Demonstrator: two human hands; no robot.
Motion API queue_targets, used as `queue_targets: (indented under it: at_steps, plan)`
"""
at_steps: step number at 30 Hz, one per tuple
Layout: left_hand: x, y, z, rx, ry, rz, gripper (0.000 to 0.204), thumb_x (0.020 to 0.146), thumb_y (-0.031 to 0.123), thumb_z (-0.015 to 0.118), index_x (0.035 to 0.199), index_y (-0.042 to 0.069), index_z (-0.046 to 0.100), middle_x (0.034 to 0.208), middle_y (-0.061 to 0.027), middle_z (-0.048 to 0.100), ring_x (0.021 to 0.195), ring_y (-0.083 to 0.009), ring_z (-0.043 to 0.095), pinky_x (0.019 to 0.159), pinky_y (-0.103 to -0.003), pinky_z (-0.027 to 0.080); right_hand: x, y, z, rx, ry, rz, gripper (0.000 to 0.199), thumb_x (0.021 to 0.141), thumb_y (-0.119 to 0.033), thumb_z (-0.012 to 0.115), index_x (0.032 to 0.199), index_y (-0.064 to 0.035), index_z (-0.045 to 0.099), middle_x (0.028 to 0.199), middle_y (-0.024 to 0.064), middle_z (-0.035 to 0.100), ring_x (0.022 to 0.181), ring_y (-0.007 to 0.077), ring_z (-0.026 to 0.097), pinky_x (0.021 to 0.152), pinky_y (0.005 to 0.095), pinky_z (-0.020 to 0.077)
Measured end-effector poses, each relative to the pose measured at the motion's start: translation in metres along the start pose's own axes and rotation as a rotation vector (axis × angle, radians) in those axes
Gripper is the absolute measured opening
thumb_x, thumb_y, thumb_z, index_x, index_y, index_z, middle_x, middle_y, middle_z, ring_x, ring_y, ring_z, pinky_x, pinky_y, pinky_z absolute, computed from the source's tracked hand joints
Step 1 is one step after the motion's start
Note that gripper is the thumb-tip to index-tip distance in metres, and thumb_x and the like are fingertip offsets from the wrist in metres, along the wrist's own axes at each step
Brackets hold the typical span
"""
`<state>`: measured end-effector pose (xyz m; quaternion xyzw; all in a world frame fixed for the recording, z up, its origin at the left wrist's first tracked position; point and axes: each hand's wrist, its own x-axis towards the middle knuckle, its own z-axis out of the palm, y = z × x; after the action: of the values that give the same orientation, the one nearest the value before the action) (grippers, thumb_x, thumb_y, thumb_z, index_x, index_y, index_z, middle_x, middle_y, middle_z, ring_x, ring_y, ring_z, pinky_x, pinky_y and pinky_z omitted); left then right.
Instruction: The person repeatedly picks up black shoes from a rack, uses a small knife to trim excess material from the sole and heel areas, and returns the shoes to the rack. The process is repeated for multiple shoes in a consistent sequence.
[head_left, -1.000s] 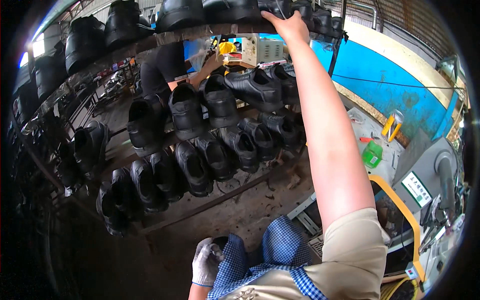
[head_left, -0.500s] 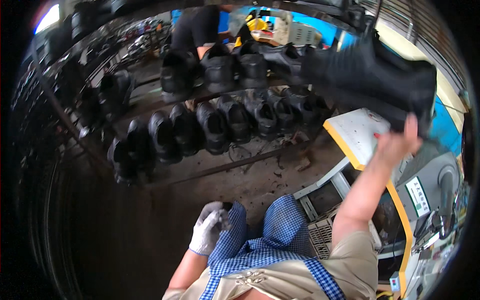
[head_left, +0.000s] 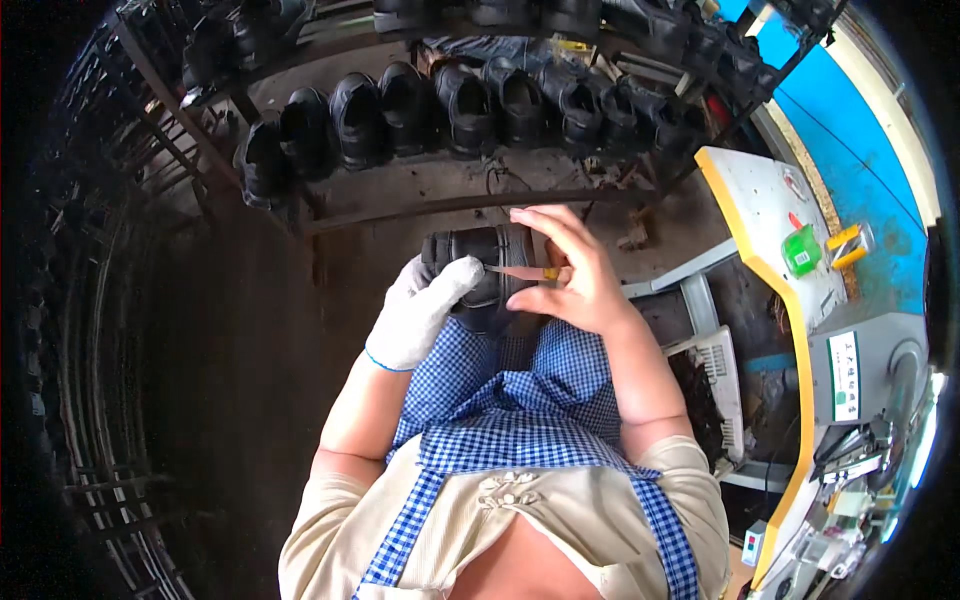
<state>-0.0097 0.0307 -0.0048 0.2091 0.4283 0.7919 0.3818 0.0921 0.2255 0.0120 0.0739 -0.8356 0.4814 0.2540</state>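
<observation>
In front of my lap a black shoe (head_left: 468, 243) is held crosswise. My left hand (head_left: 412, 315), in a white knitted glove, is closed on its left part, with the thumb lying across the upper. At the other end is my bare right hand (head_left: 585, 270), thumb and forefinger spread around the shoe's edge. A thin pointed tool (head_left: 522, 272) with a yellow part by the fingers sticks out of that hand, its tip close to my left thumb. Whether it is a blade or snips is unclear. The shoe's underside is hidden.
Ahead stands a metal rack (head_left: 440, 207) with rows of black shoes (head_left: 470, 110). A white, yellow-edged table (head_left: 735, 190) on the right carries a green roll (head_left: 801, 250), a yellow item (head_left: 848, 245) and a grey machine (head_left: 870, 370). Below it sits a white crate (head_left: 725, 380).
My right hand has brought a black shoe from the upper right to my lap, where my left hand now grips it. The pointed tool shows in my right hand. The view has tilted down.
</observation>
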Motion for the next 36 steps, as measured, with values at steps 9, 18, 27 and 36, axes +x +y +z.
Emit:
queue_targets:
  at_steps: [9, 18, 27, 36]
  plan:
    - [-0.027, -0.024, 0.009, 0.530, -0.009, 0.386, 0.033, 0.093, 0.007, 0.069, 0.123, -0.003, 0.060, 0.110, -0.0104, 0.069, 0.098, -0.0163, 0.066, 0.085, -0.028, 0.053, -0.005, -0.052, -0.008, -0.577, -0.083, -0.270, 0.028, 0.075, -0.006, 0.077, 0.101, -0.0062, 0.071, 0.098, 0.0030, 0.064, 0.074, 0.0170, 0.069, 0.058, 0.0285, 0.0559]
    - [-0.033, -0.033, 0.000, 0.802, 0.085, 0.520, 0.033, 0.093, 0.006, 0.068, 0.124, -0.002, 0.059, 0.110, -0.0099, 0.068, 0.096, -0.0166, 0.065, 0.085, -0.029, 0.053, -0.003, -0.027, 0.010, -0.528, -0.111, -0.229, 0.012, 0.088, -0.003, 0.064, 0.096, -0.0053, 0.055, 0.097, 0.0064, 0.054, 0.072, 0.0172, 0.064, 0.054, 0.0310, 0.0532]
    - [-0.034, -0.039, 0.000, 0.671, 0.163, 0.398, 0.026, 0.091, 0.014, 0.072, 0.111, -0.002, 0.065, 0.094, -0.0134, 0.071, 0.083, -0.0216, 0.069, 0.075, -0.032, 0.055, -0.013, -0.008, 0.023, -0.487, 0.036, -0.406, 0.023, 0.082, -0.001, 0.070, 0.099, -0.0059, 0.054, 0.101, 0.0056, 0.061, 0.066, 0.0211, 0.067, 0.054, 0.0309, 0.0542]
    - [-0.029, -0.038, 0.022, 0.825, 0.264, 0.703, 0.023, 0.088, 0.005, 0.069, 0.111, 0.001, 0.066, 0.097, -0.0147, 0.070, 0.088, -0.0294, 0.069, 0.081, -0.035, 0.054, -0.013, -0.019, 0.032, -0.429, 0.049, -0.450, 0.035, 0.077, 0.006, 0.068, 0.104, -0.0054, 0.050, 0.089, 0.0087, 0.064, 0.062, 0.0234, 0.067, 0.049, 0.0324, 0.0534]
